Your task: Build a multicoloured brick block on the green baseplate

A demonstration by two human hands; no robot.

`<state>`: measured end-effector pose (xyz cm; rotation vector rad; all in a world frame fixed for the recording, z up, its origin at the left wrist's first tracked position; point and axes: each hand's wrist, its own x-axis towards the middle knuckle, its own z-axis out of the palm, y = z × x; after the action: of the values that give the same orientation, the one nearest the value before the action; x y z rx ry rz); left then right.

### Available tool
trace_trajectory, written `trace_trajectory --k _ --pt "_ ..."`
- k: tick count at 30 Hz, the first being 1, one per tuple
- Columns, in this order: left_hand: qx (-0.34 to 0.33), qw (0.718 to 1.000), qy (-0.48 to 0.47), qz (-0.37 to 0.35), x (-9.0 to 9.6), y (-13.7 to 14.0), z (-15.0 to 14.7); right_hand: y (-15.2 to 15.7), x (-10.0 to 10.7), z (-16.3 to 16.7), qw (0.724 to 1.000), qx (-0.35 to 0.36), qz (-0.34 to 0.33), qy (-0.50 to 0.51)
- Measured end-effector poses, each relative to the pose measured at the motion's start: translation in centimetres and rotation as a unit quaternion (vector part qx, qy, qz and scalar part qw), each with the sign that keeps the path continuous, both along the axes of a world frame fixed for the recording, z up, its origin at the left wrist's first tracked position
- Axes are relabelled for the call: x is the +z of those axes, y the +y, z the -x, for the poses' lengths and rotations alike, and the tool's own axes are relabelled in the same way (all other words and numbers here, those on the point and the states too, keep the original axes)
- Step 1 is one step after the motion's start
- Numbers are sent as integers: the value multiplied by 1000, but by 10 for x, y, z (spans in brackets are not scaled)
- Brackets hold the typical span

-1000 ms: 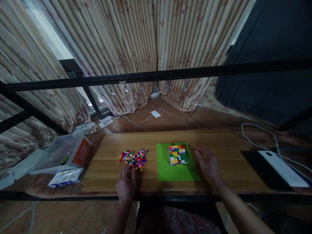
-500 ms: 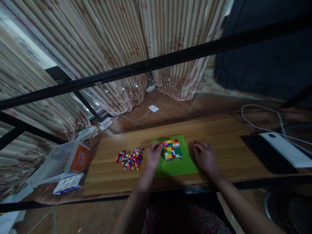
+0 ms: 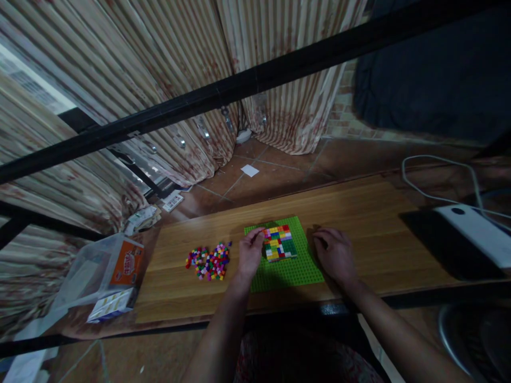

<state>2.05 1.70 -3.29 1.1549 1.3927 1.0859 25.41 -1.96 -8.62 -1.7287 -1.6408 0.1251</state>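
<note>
Head view: a multicoloured block [image 3: 279, 242] of small bricks stands on the green baseplate [image 3: 287, 268]. Left hand [image 3: 250, 251] pinches at its left edge, the brick too small to confirm. Right hand [image 3: 334, 255] rests loosely curled, holding nothing. Many loose bricks [image 3: 207, 260] remain on the bench [image 3: 359, 213], so the build appears partial.

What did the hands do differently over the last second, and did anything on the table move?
The left hand left the loose brick pile and crossed rightward to the left edge of the multicoloured block on the green baseplate. The right hand stayed resting by the baseplate's right edge. Pile, block and baseplate kept their places.
</note>
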Motion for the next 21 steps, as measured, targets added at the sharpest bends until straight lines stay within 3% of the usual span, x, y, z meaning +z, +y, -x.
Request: trace_trajectory --k 7,13,21 --pt "11 999 -35 -14 -4 0 -7 0 1 0 1000 1 -10 -22" --pt "15 999 -1 -37 -4 -3 -7 0 -4 -4 998 13 -36 -42" --pt "41 992 72 -92 -3 -47 24 5 -16 -16 996 39 -61 -55"
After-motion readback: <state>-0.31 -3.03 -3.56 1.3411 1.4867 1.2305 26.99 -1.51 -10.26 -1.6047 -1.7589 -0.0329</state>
